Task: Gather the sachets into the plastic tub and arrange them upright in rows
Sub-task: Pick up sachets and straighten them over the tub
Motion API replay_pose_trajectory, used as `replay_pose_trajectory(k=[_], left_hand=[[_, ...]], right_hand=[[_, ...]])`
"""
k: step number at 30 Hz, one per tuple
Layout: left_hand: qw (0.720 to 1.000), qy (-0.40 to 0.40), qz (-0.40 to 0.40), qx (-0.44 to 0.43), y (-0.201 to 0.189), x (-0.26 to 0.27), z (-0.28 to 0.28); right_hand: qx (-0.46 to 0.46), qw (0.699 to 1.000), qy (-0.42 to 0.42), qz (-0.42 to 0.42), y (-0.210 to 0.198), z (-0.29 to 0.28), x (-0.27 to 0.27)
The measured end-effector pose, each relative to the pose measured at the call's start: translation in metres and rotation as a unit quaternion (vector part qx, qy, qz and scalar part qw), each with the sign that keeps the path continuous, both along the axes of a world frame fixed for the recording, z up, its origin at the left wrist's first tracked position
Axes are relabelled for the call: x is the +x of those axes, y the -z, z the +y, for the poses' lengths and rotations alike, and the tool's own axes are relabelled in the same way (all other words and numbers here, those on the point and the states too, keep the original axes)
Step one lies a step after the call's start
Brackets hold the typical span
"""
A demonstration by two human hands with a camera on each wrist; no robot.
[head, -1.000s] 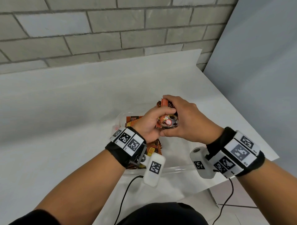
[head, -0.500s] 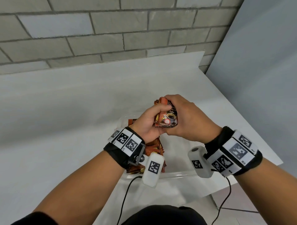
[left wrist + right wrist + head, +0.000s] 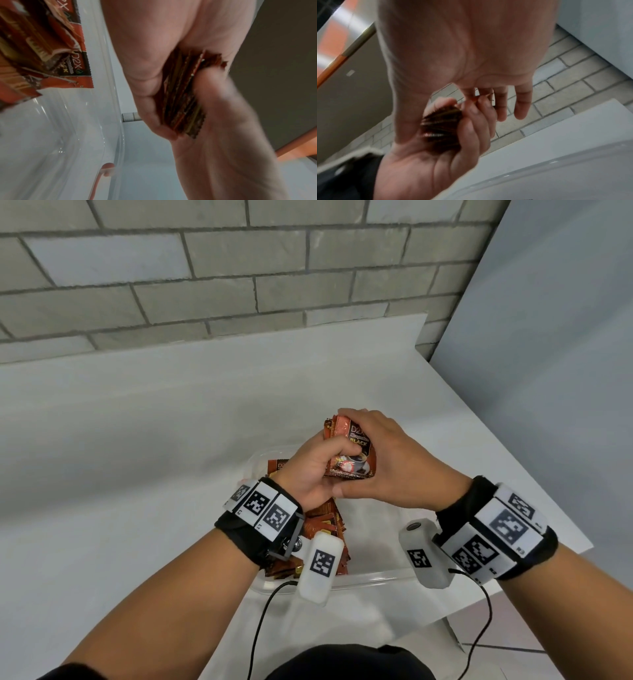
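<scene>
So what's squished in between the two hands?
A stack of coffee sachets, gripped between the left hand and the right hand above the plastic tub; the head view shows it.

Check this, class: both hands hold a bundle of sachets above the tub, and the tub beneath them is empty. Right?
Not quite. The tub is not empty: the head view shows more sachets lying in it. The rest holds: left hand and right hand grip the bundle above it.

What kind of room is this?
Probably a plain work or test room, not a home kitchen: a bare white table against a grey brick wall, with only a plastic tub of coffee sachets.
</scene>
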State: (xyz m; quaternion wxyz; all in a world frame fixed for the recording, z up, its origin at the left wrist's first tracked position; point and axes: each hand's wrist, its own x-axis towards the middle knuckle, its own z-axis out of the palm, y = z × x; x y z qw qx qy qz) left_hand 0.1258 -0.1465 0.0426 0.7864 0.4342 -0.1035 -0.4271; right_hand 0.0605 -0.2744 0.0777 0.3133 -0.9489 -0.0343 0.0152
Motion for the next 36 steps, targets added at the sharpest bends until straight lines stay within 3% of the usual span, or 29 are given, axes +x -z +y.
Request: replay_pose_trajectory(k=[4,8,14,22,28,31,36], left_hand=[[0.999,0.011,0.012,-0.033,0.001,0.002,0.004],[0.999,0.022,-0.006,-0.029,0.005,0.006,0.008],[0.999,0.019,-0.047,0.005,0.007,0.007,0.009],[0.994,0.006,-0.089,0.066,0.002,0.004,0.011],[0.988,-0.02,-0.126,0.082,-0.014,0.011,0.026],[0.988,-0.055,-0.123,0.075,-0.025,0.023,0.051],[0.982,-0.131,-0.111,0.074,-0.025,0.044,0.092]], right_hand=[[0.112,0.991,0.056,-0.046,-0.004,-0.009,-0.003],[0.111,0.982,0.13,-0.083,-0.004,-0.022,-0.002],[0.165,0.98,0.103,-0.043,-0.01,-0.024,0.001],[0.103,0.991,0.087,-0.017,-0.012,-0.019,0.005],[0.137,0.989,0.059,0.015,-0.022,-0.03,0.009],[0.091,0.992,0.08,0.032,-0.027,-0.043,0.012],[-0.156,0.978,0.107,0.093,-0.017,-0.05,0.029]])
